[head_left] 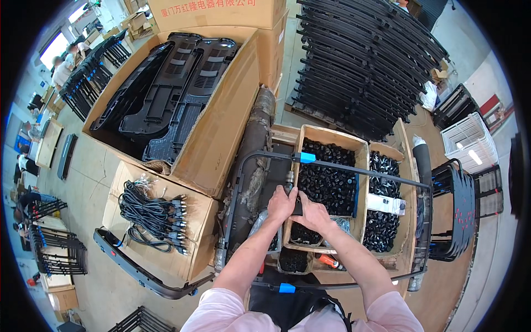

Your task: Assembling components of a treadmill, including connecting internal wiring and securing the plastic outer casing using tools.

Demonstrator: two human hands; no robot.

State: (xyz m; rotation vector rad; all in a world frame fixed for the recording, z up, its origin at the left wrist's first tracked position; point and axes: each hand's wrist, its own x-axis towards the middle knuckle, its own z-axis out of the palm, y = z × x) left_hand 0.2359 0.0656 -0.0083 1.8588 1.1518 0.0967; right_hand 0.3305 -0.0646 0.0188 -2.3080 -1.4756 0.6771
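My left hand (281, 205) is closed, and just above its fingers sticks up a short silvery cylindrical piece (290, 177). Beside it my right hand (311, 213) is also closed, the two sets of fingertips nearly meeting. A dark part shows between them; I cannot make out its kind. Around both hands lies a large black rectangular frame (381, 176) with blue pieces (307, 158) on its bars. Below the frame's far bar, a wooden bin (362, 166) holds many small black plastic parts (327, 185), right by my right hand.
Black and silvery parts fill another bin (383, 232) at right. An orange-handled tool (331, 261) lies near small containers. At left, a black cable bundle (152, 213) rests on cardboard; behind it stands a carton (221, 133) of black panels. Stacked black frames (359, 66) rise behind. People are far left.
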